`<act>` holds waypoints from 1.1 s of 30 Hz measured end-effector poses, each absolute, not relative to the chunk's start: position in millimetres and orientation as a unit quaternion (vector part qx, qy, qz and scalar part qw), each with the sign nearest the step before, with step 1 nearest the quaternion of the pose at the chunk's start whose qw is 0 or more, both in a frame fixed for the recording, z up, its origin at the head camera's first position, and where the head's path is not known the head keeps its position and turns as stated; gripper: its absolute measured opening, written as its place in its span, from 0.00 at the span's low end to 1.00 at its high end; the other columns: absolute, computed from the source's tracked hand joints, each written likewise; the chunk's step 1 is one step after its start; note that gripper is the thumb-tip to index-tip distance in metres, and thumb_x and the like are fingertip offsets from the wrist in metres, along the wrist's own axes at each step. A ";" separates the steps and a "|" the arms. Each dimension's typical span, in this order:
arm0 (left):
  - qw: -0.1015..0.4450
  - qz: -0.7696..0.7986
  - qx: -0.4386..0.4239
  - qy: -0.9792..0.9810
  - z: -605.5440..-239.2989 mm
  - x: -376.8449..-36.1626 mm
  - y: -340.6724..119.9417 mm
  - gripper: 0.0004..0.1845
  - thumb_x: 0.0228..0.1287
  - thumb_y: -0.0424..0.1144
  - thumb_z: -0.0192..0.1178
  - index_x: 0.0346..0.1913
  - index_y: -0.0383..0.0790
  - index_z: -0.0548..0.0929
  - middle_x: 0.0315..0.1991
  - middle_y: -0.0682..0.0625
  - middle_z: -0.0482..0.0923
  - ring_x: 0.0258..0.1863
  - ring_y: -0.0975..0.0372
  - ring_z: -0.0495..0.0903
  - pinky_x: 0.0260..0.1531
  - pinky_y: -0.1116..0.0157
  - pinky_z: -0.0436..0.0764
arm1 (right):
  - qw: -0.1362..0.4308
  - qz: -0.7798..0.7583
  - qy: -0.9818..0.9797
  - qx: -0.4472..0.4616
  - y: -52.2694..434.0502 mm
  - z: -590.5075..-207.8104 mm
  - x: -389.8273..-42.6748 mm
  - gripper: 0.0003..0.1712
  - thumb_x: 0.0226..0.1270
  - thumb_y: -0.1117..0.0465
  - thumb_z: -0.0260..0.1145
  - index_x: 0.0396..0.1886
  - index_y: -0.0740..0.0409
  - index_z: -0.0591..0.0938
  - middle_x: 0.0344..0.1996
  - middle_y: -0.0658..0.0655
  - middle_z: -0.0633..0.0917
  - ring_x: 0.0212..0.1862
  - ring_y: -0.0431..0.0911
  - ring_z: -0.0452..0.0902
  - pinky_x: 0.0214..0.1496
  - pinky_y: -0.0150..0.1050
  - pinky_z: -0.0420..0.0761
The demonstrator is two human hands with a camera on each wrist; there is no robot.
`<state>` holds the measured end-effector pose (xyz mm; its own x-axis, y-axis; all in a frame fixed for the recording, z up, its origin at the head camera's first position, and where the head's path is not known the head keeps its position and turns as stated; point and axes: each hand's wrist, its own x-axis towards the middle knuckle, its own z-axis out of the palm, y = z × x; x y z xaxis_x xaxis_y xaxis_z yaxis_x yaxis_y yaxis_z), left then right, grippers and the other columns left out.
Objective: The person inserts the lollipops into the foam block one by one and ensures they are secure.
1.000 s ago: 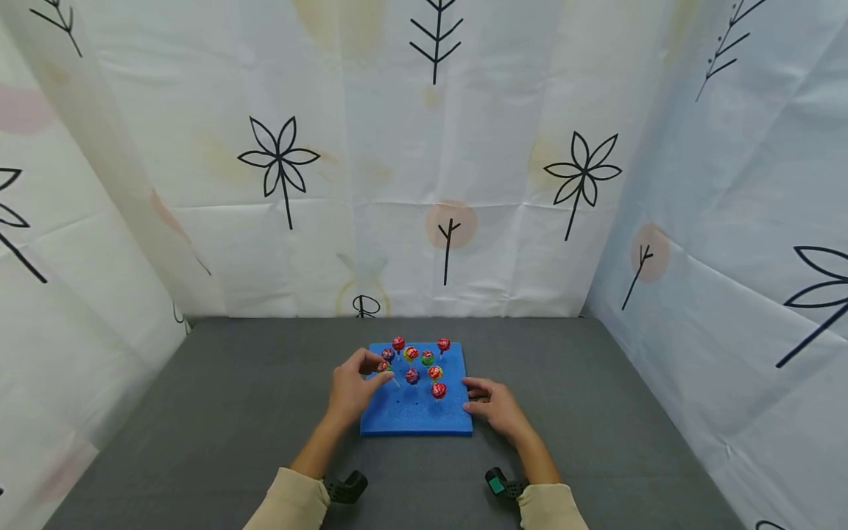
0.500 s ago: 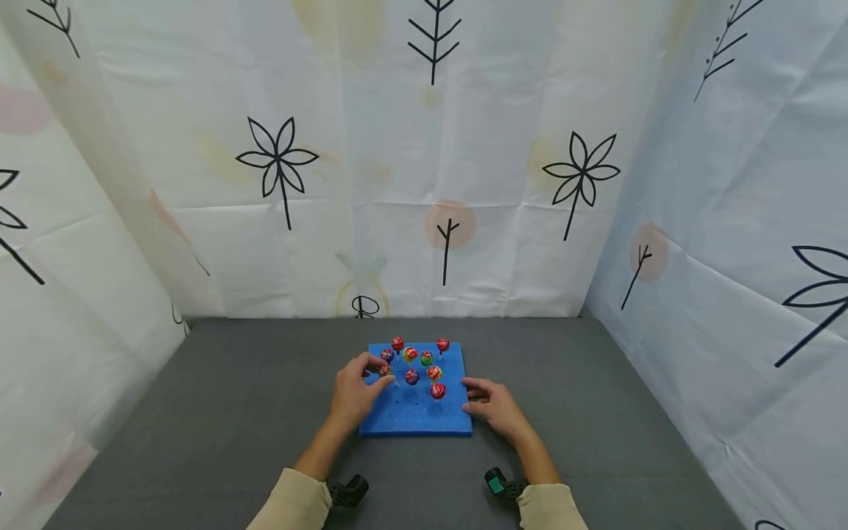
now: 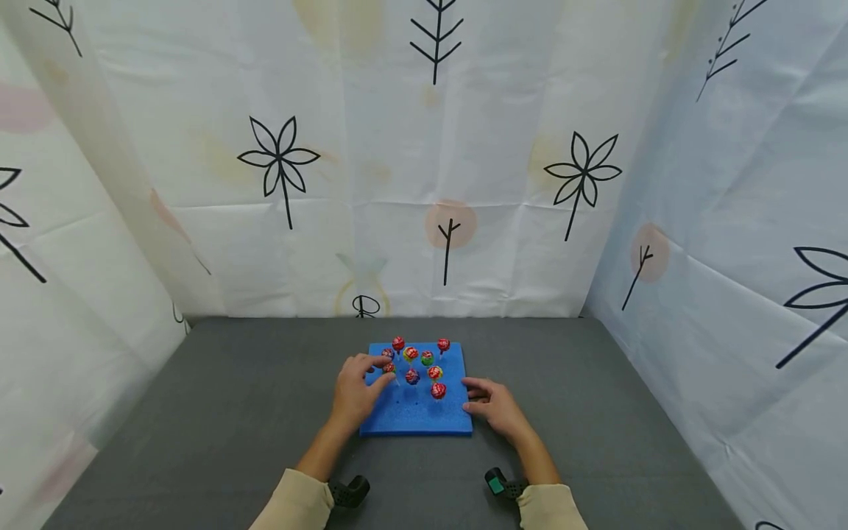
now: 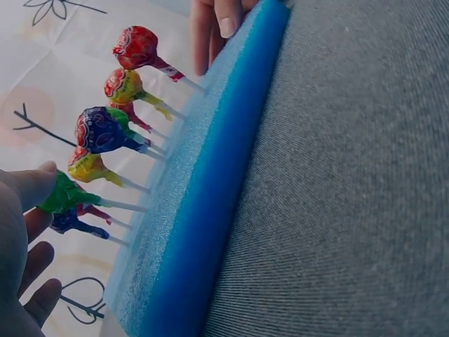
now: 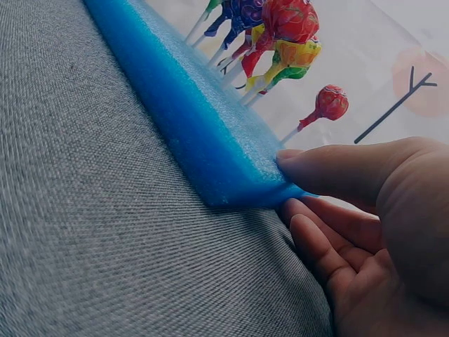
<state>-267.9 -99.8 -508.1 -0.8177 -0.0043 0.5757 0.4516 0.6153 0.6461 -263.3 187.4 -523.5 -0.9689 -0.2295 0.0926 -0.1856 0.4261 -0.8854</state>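
A blue foam board (image 3: 416, 422) lies on the table, with several wrapped lollipops standing in it on white sticks. At its left side my left hand (image 3: 351, 390) has its thumb and fingers spread around a green-wrapped lollipop (image 4: 63, 194). In the left wrist view the thumb is at the wrapper, and the other fingers stand apart from it. That lollipop's stick reaches down to the foam. My right hand (image 3: 501, 409) holds the board's right edge, the thumb (image 5: 302, 165) on top and the curled fingers against the side and underside.
Red (image 3: 439, 391), purple (image 3: 412, 377) and yellow (image 3: 434, 372) lollipops stand close to the green one. Small holes show in the board's front part. Grey cloth (image 3: 252, 412) covers the table, and patterned white curtains (image 3: 371, 147) enclose the back and sides.
My left hand first pinched the green lollipop and moved it slightly right and down. Now its fingers have spread off the wrapper. The right hand has stayed at the board's edge.
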 end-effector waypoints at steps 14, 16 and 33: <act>0.264 -0.428 -0.120 -0.856 -505.9 -266.5 -93.7 0.10 0.57 0.39 0.72 0.43 0.45 0.87 0.39 0.53 0.83 0.39 0.57 0.75 0.36 0.58 0.74 | 0.020 -0.521 0.845 -0.119 187.0 -523.8 -263.5 0.25 0.61 0.68 0.70 0.59 0.64 0.79 0.49 0.59 0.82 0.48 0.51 0.79 0.51 0.48 0.79; 0.265 -0.426 -0.120 -0.857 -506.0 -266.4 -93.0 0.10 0.57 0.38 0.72 0.42 0.45 0.87 0.39 0.53 0.83 0.38 0.58 0.75 0.36 0.57 0.74 | 0.021 -0.522 0.844 -0.119 187.1 -524.0 -263.5 0.25 0.61 0.68 0.70 0.59 0.64 0.79 0.49 0.59 0.82 0.48 0.52 0.79 0.51 0.48 0.79; 0.259 -0.392 -0.112 -0.876 -509.1 -268.8 -87.9 0.10 0.57 0.40 0.72 0.42 0.46 0.87 0.39 0.52 0.83 0.38 0.58 0.75 0.36 0.57 0.75 | 0.024 -0.522 0.845 -0.113 187.3 -525.3 -264.3 0.24 0.62 0.68 0.70 0.59 0.64 0.79 0.50 0.59 0.82 0.49 0.51 0.78 0.52 0.48 0.79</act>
